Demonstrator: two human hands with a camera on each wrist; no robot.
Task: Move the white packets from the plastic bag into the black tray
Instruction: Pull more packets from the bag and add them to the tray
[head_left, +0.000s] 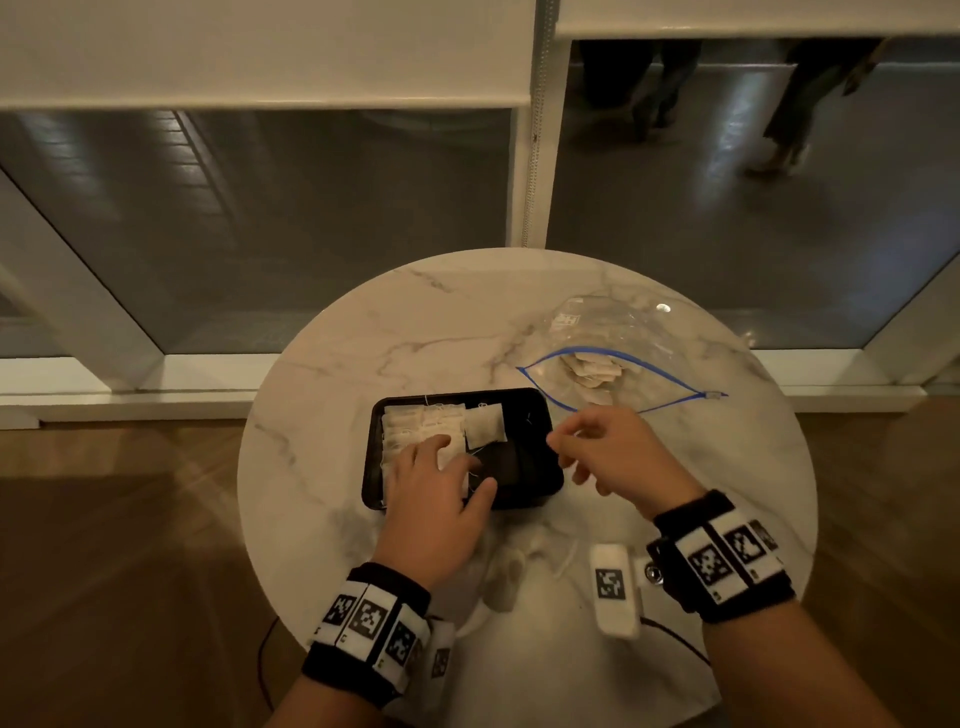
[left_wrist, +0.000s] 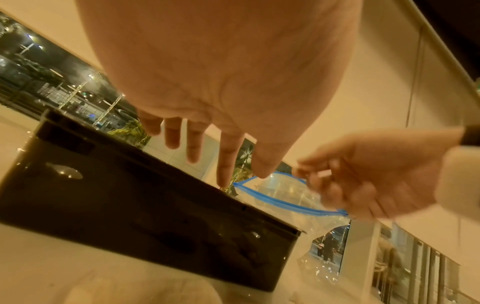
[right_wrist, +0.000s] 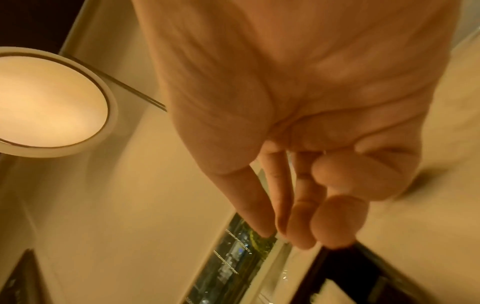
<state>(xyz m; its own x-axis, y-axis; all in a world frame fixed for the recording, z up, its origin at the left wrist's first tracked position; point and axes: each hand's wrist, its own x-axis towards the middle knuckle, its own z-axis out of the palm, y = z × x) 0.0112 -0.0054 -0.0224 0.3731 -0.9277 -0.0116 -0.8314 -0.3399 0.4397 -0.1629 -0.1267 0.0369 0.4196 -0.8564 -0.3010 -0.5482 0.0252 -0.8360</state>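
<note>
The black tray (head_left: 540, 415) sits mid-table, with several white packets (head_left: 410, 428) stacked in its left half and one packet (head_left: 484, 426) lying apart near its far rim. My left hand (head_left: 452, 467) rests flat on the stack with straight fingers; the left wrist view shows those fingers (left_wrist: 194, 144) spread above the tray wall (left_wrist: 130, 195). The clear plastic bag (head_left: 613, 327) with a blue zip lies open at the right rear, with several packets (head_left: 592, 371) inside. My right hand (head_left: 582, 447) hovers between tray and bag, fingers (right_wrist: 298, 205) loosely bent and holding nothing.
The round marble table (head_left: 363, 338) stands against a glass wall. A few pale packets with strings (head_left: 511, 569) lie on the table near its front edge, between my wrists. The bag mouth (left_wrist: 280, 193) gapes just beyond the tray's right corner.
</note>
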